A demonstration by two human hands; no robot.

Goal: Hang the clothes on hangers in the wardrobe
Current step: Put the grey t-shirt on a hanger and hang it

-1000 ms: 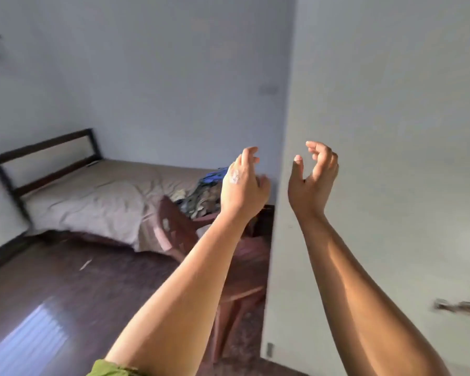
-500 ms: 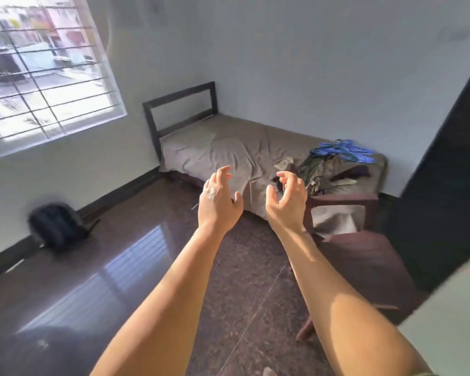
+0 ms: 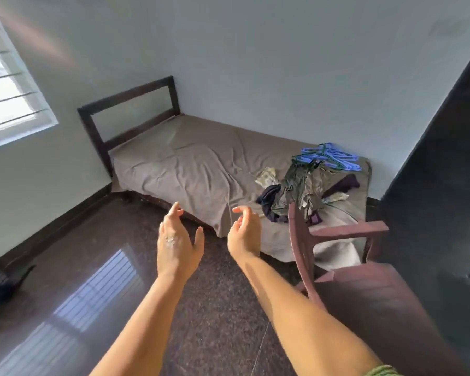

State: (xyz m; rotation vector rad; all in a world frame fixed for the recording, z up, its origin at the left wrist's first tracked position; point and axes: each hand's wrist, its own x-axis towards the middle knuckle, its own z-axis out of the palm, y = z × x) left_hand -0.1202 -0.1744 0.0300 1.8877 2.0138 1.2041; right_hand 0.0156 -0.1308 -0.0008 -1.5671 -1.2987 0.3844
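A bed (image 3: 190, 169) with a dark headboard fills the far corner of a room, its brown sheet rumpled. At the foot end of the mattress, toward the right edge, lies a loose pile of clothes (image 3: 300, 189) in olive, dark and patterned fabric. Just behind the pile, at the bed's far right corner, rests a bundle of blue hangers (image 3: 329, 156), apparently set there so each garment can be paired with one. A reddish plastic chair (image 3: 345, 267) stands just beside the bed's foot, between the person and the pile. A dark panel along the right edge may be the wardrobe; this cannot be confirmed. The left hand (image 3: 178, 245) and right hand (image 3: 243, 234) are raised over the floor, fingers loosely curved and apart, holding nothing, seemingly ready to reach for a garment.
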